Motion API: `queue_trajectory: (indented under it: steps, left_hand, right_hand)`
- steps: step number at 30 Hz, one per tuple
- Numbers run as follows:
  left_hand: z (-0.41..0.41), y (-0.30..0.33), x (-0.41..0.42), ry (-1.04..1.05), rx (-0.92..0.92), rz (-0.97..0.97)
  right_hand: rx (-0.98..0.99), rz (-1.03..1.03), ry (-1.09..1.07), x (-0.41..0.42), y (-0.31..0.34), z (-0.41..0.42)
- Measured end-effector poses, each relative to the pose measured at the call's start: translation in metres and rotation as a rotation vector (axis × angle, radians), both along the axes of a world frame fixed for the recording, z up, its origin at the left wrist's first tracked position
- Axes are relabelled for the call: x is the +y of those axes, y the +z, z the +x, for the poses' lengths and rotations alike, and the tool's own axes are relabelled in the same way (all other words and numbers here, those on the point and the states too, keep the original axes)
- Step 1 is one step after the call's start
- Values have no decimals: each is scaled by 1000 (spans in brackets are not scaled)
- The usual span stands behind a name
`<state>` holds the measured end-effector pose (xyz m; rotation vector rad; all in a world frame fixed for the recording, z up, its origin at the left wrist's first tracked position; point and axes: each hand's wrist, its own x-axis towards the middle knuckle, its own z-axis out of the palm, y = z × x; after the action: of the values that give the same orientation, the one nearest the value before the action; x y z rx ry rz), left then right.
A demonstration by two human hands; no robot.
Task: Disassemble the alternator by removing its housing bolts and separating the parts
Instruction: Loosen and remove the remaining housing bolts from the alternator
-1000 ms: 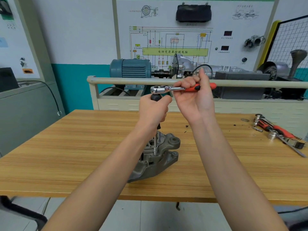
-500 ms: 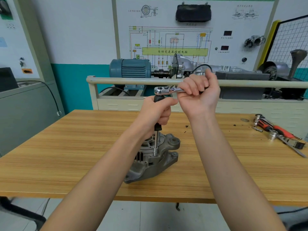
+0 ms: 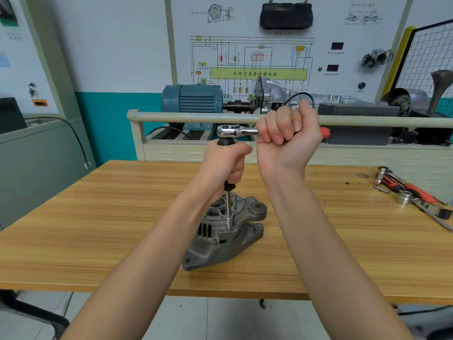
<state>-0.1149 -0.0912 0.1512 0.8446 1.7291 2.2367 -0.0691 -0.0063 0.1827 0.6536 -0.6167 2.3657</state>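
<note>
Our left hand [image 3: 226,163] curls tightly around the black handle of the extension driver [image 3: 229,212], keeping its thin steel shaft upright, and our right hand [image 3: 285,141] wraps its fingers around the orange-handled ratchet wrench [image 3: 236,131], whose chrome head sits on top of that black handle and whose orange end pokes out past the far side of the fist. Starting at the left, we see a grey cabinet [image 3: 36,163] with a black cable hanging down its front, standing beside the wooden worktop [image 3: 110,229]. Near the middle of the worktop, below our left hand, the grey alternator [image 3: 220,239] sits with its mounting lugs to the right; the socket at the bottom of the shaft meets the top face of its housing, at a bolt we cannot make out clearly. Behind, past a pale rail [image 3: 183,117], a blue electric motor [image 3: 193,98] is coupled to a metal gearbox in front of a wiring diagram board [image 3: 257,57]. On the right edge of the worktop lie loose tools [image 3: 414,192], well apart from the alternator: red-handled pieces, a small socket and a flat metal bar, touching or overlapping one another.
</note>
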Motion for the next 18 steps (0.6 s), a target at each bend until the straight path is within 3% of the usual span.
queue_trajectory:
  steps: [5, 7, 9, 14, 18]
  left_hand:
    - [7, 1, 7, 241, 11, -20]
    - [9, -1, 10, 308, 53, -34]
    - [8, -2, 11, 293, 51, -24]
    - [3, 3, -4, 72, 124, -72]
    - [-1, 8, -9, -137, 157, -70]
  right_hand:
    - [187, 214, -546, -33, -14, 13]
    - [215, 258, -665, -37, -18, 16]
    - [231, 241, -559, -28, -17, 15]
    - [56, -18, 91, 15, -6, -2]
    - [-18, -174, 409, 29, -5, -26]
